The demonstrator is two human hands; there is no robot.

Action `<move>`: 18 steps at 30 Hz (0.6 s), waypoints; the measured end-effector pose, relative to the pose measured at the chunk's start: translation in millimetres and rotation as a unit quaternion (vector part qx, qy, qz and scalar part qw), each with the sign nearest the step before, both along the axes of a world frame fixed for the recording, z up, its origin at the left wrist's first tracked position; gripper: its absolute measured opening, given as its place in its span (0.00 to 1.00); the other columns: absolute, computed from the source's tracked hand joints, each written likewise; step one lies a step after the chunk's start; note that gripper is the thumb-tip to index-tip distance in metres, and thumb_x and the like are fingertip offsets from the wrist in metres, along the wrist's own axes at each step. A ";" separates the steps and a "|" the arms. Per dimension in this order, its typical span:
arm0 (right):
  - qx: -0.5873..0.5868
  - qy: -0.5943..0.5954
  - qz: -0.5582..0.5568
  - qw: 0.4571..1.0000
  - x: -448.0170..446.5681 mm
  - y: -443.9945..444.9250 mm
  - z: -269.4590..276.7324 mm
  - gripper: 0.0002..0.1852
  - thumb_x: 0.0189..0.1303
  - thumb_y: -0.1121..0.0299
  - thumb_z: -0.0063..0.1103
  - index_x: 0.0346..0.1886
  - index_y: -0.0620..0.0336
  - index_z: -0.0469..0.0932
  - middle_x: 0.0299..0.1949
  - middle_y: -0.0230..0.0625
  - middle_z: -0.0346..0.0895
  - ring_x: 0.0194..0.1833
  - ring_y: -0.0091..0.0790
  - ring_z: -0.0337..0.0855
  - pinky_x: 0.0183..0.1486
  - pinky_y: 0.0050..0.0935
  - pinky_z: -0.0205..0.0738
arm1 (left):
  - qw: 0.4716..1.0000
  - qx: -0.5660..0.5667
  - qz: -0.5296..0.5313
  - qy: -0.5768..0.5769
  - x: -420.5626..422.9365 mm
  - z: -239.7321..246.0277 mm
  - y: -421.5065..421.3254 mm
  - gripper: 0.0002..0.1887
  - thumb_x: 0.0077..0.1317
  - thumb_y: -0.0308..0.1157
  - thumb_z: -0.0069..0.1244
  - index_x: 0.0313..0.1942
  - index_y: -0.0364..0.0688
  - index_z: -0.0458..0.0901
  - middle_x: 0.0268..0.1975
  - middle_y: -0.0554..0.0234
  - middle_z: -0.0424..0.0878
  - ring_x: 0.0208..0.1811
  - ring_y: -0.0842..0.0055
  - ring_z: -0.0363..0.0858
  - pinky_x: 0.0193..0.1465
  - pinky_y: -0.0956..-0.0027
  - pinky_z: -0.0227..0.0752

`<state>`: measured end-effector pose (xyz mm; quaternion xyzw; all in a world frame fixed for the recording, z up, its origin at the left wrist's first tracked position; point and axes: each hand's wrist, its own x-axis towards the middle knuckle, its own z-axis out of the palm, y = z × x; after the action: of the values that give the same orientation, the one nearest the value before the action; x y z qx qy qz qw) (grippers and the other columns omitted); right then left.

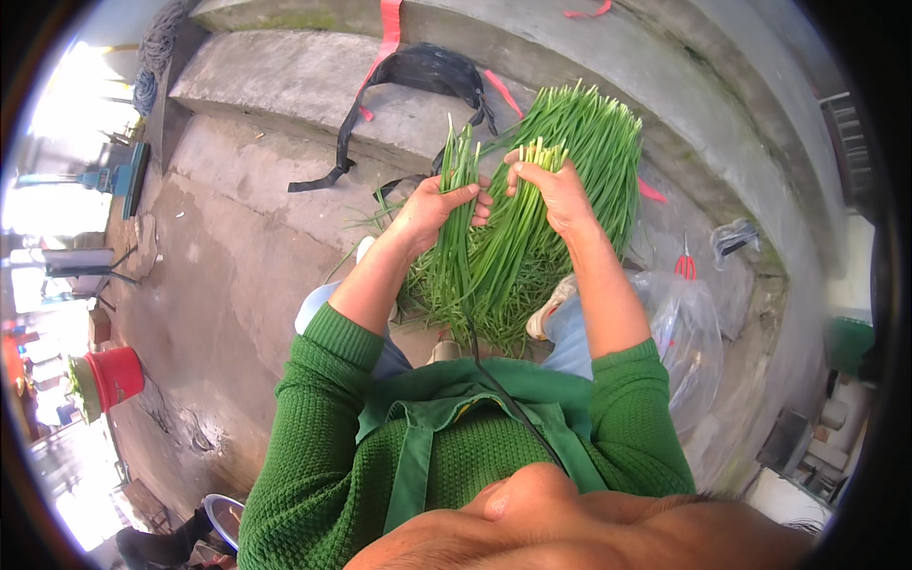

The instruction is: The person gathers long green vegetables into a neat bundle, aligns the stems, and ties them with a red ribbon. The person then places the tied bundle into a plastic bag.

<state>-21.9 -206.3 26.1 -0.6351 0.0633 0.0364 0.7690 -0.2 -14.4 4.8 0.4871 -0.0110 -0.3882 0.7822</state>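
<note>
My left hand (431, 209) has a thin bunch of long green garlic chives (456, 249) between thumb and fingers, tips of the bunch standing up past the thumb. Close by on the right, my right hand (563, 194) is closed around a thicker bunch of chives (516, 221). Its pale cut ends are gathered level at the thumb, and its green leaves hang down towards me. Behind my right hand lies a large heap of chives (598, 135). Loose leaves and trimmings (506, 328) cover the ground between my feet.
A black strap bag (431, 68) and red ribbon (390, 32) lie on the concrete steps (249, 64). Red-handled scissors (685, 267) lie at the right, beyond a clear plastic bag (687, 335). Far left are a red bucket (117, 377) and a blue broom (107, 179).
</note>
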 end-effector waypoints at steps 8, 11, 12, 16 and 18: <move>-0.042 0.045 -0.015 0.998 1.3 15.5 -5.6 0.04 0.53 0.73 0.59 0.28 0.61 0.73 0.20 0.29 0.71 0.21 0.25 0.70 0.27 0.25 0.66 | 1.000 -0.010 -0.017 -0.011 -6.4 1.7 -6.9 0.14 0.65 0.31 0.41 0.47 0.31 0.72 0.40 0.54 0.79 0.38 0.71 0.79 0.42 0.67 0.75; 0.009 0.045 -0.033 0.998 1.4 11.7 -12.0 0.05 0.52 0.72 0.59 0.28 0.62 0.74 0.21 0.30 0.73 0.23 0.25 0.73 0.27 0.25 0.67 | 0.999 0.019 0.035 0.001 -5.7 4.9 -6.2 0.12 0.66 0.31 0.41 0.44 0.32 0.74 0.36 0.56 0.79 0.35 0.73 0.79 0.39 0.69 0.74; 0.038 0.039 -0.030 0.998 1.1 12.7 -10.0 0.04 0.52 0.74 0.58 0.29 0.62 0.74 0.22 0.31 0.74 0.24 0.25 0.73 0.27 0.25 0.67 | 0.998 0.038 0.057 0.006 -5.4 7.1 -6.3 0.10 0.66 0.31 0.42 0.41 0.33 0.75 0.33 0.58 0.80 0.32 0.74 0.78 0.37 0.70 0.75; 0.067 0.021 0.065 0.995 -3.2 11.9 -4.6 0.04 0.53 0.73 0.55 0.31 0.63 0.75 0.25 0.33 0.76 0.25 0.26 0.74 0.30 0.27 0.70 | 0.992 0.038 0.114 -0.034 -3.3 1.6 -4.6 0.09 0.66 0.31 0.43 0.35 0.34 0.75 0.29 0.60 0.79 0.27 0.76 0.77 0.33 0.72 0.74; 0.083 0.058 0.067 0.993 -5.2 13.7 1.1 0.04 0.53 0.72 0.55 0.30 0.63 0.75 0.27 0.35 0.77 0.25 0.26 0.75 0.32 0.27 0.72 | 0.987 0.070 0.143 -0.032 2.3 1.9 -1.3 0.09 0.66 0.31 0.43 0.35 0.34 0.75 0.28 0.61 0.79 0.27 0.77 0.77 0.33 0.71 0.74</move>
<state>-27.1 -192.7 27.3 -0.5684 0.0620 0.1294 0.8101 2.1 -15.7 6.7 0.5496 0.0611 -0.2565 0.7927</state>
